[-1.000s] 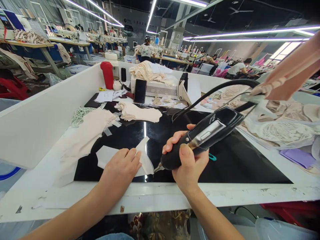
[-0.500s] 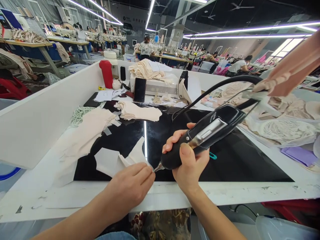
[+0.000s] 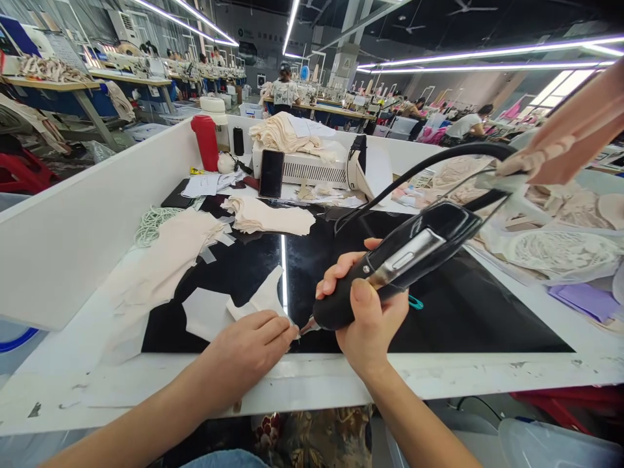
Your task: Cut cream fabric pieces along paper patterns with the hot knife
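Note:
My right hand [image 3: 370,318] is wrapped round a black corded hand tool [image 3: 397,263] with a silver panel, its thumb on top. The tool's small metal tip [image 3: 309,327] points down and left, close beside the fingertips of my left hand [image 3: 258,344]. Those fingers are pinched on the edge of a cream fabric piece [image 3: 266,296], whose other end sticks up from the black mat [image 3: 468,312]. Left of it, partly under it, lies a flat whitish piece [image 3: 207,314]. Whether the tip touches the fabric I cannot tell.
Stacked cream fabric pieces [image 3: 270,216] and a longer cream pile [image 3: 168,250] lie on the mat's left side. Behind stand a phone [image 3: 272,174], a vented white box [image 3: 312,170] and a red bottle [image 3: 205,143]. Lace pieces [image 3: 556,250] heap at right. A cable [image 3: 429,166] arches over the mat.
My left hand has shifted slightly left, with the fabric edge, opening a small gap from the tool tip. The tool and my right hand have hardly moved.

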A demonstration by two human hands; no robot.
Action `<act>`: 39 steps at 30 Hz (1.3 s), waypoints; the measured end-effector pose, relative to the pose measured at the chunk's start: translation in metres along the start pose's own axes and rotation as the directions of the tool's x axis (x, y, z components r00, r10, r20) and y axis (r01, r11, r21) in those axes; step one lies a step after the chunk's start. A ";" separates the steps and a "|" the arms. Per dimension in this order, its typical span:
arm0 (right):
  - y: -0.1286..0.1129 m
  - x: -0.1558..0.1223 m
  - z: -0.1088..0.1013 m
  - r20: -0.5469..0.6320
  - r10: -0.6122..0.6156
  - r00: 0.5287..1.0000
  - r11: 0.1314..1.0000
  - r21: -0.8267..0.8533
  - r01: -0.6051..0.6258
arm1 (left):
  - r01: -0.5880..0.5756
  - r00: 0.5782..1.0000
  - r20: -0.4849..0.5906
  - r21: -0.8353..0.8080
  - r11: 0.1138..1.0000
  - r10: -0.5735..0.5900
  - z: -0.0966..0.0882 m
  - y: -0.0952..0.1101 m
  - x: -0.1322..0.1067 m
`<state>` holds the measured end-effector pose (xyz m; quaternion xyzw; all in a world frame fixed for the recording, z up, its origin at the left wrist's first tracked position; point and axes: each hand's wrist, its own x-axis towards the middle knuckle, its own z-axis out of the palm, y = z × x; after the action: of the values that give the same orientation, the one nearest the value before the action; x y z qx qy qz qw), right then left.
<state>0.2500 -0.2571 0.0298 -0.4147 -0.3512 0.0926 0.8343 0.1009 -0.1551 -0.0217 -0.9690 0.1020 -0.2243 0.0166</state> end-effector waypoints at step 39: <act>0.008 0.014 0.017 -0.020 -0.015 1.000 0.998 0.065 0.016 | 0.124 0.992 0.008 -0.105 0.987 -0.124 0.002 -0.002 -0.015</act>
<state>0.2501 -0.2355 0.0375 -0.3853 -0.3433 0.0935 0.8515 0.0887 -0.1501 -0.0296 -0.9732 0.0531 -0.2183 -0.0483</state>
